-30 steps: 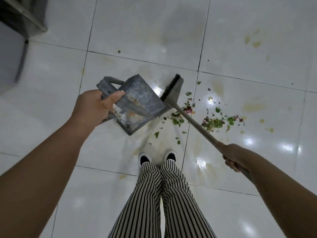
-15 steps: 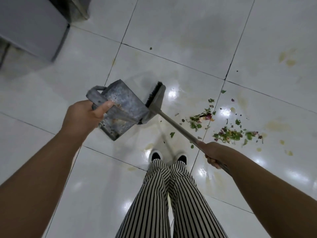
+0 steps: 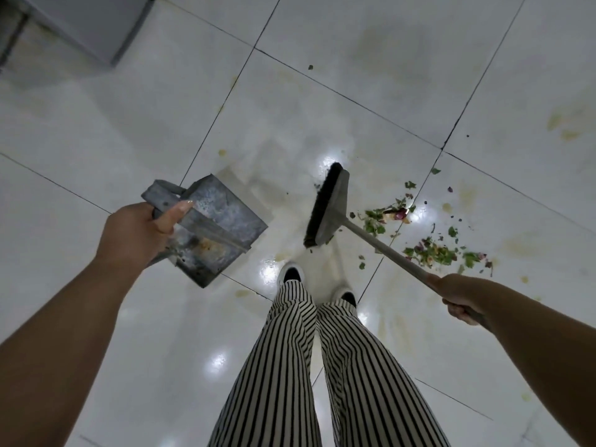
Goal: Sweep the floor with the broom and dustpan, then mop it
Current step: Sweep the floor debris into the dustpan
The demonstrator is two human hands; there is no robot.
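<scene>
While held above white tiled floor (image 3: pixel 96 130), broom (image 3: pixel 327 208) hangs apart from metal dustpan (image 3: pixel 214 229), bristles facing it. Right hand (image 3: pixel 461 296) grips broom handle; left hand (image 3: pixel 137 233) grips dustpan handle, thumb along it. Vegetable scraps (image 3: pixel 429 250) lie scattered on tiles right of broom head. Striped trousers (image 3: pixel 290 366) below.

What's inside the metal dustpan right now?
The dustpan shows only yellowish smears and dark specks inside. Its crossbar and the left hand cover part of the interior.
</scene>
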